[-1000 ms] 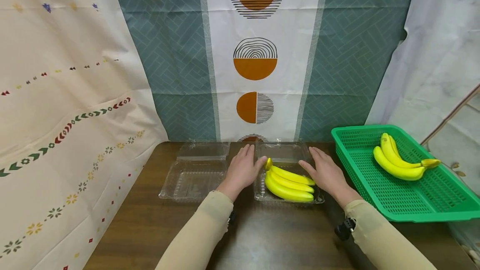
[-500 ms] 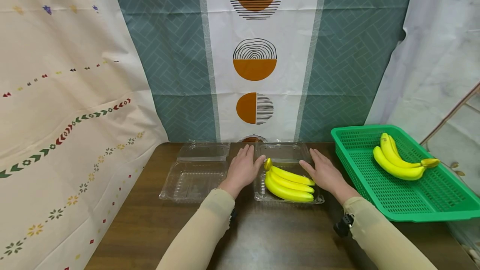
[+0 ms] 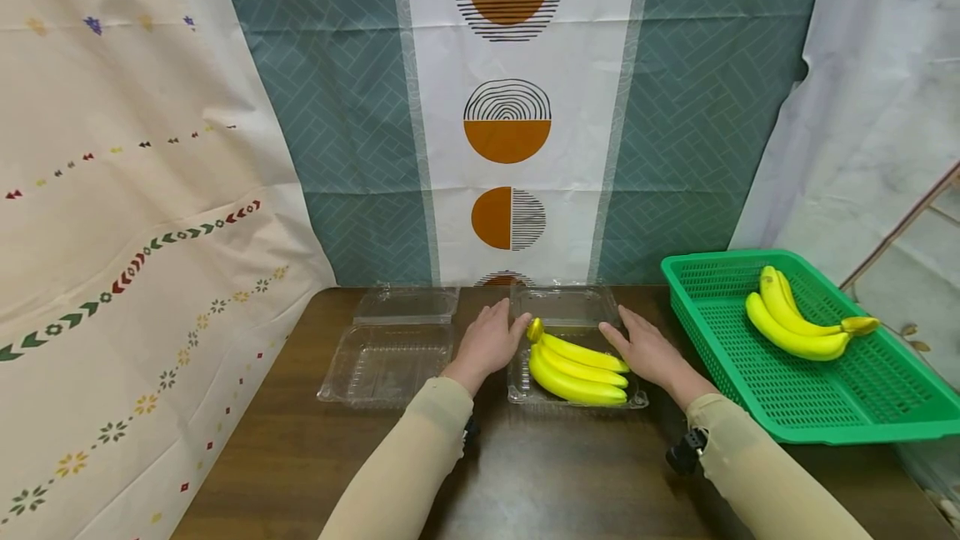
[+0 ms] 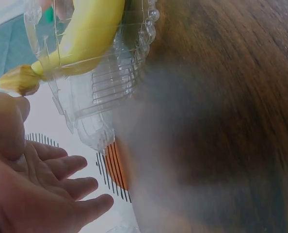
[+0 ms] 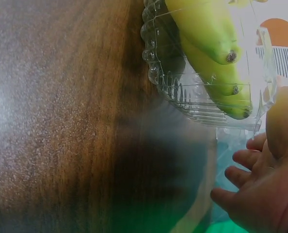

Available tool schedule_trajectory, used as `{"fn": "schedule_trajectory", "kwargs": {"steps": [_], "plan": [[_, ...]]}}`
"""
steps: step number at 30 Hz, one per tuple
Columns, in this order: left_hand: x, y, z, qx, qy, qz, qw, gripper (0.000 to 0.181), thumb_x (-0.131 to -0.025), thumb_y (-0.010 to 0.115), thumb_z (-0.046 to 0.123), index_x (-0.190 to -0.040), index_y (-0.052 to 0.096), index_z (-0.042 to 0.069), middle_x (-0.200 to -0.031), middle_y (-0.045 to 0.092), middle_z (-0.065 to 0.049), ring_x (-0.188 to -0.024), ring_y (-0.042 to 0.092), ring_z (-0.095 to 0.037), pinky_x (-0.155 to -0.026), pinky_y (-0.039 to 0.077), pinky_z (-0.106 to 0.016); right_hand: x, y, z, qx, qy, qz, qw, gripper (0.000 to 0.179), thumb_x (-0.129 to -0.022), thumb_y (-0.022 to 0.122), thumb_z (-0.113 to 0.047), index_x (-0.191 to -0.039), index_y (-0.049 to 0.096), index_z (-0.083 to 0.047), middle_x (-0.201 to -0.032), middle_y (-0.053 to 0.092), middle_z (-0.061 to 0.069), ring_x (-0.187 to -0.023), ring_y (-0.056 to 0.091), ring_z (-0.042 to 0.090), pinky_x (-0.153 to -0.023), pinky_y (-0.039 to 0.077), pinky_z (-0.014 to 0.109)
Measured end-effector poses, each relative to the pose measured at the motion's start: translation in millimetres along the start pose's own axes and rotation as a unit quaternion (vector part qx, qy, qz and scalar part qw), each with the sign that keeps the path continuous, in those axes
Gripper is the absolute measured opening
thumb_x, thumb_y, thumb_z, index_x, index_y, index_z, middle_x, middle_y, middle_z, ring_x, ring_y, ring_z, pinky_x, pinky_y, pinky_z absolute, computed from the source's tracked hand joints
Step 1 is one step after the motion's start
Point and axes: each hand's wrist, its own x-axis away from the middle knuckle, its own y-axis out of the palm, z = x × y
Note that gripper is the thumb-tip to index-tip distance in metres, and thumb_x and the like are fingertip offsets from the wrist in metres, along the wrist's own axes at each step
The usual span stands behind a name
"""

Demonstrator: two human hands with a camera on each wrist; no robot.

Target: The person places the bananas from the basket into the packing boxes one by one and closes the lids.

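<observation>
A bunch of yellow bananas (image 3: 577, 369) lies in a clear plastic clamshell container (image 3: 517, 394) whose lid (image 3: 562, 304) is folded back toward the wall. My left hand (image 3: 489, 340) is at the container's left side, fingers extended, thumb close to the banana stem (image 4: 20, 80). On the opposite side my right hand (image 3: 648, 346) has its fingers extended along the right edge, thumb over the rim near the banana tips (image 5: 236, 90). Neither hand grips anything. In both wrist views the bananas show through the container's ribbed side wall.
Left of my left hand, a second clear container (image 3: 386, 365) stands with its lid back. At the right, a green basket (image 3: 825, 415) holds another bunch of bananas (image 3: 798, 332). A curtain (image 3: 352, 148) hangs behind the wooden table (image 3: 555, 482).
The left hand has drawn very slightly closer toward the person. The right hand, container and bananas hold their places, apart from a small shift of the head view.
</observation>
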Motion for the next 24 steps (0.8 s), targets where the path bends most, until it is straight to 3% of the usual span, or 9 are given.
{"fn": "schedule_trajectory", "kwargs": {"steps": [24], "plan": [[-3.0,3.4,-1.2,0.062,-0.008,-0.024,0.9977,0.076,-0.118,0.041,0.056,-0.173,0.032,0.004,-0.174,0.039,-0.019,-0.161,0.037,-0.039,-0.129,0.033,-0.057,2.8,-0.2,-0.9,-0.029,-0.005,-0.02,0.9994,0.094,-0.116,0.039,-0.063,-0.172,0.013,0.009,-0.175,0.015,0.039,-0.16,0.018,0.06,-0.124,0.021,0.076]]}}
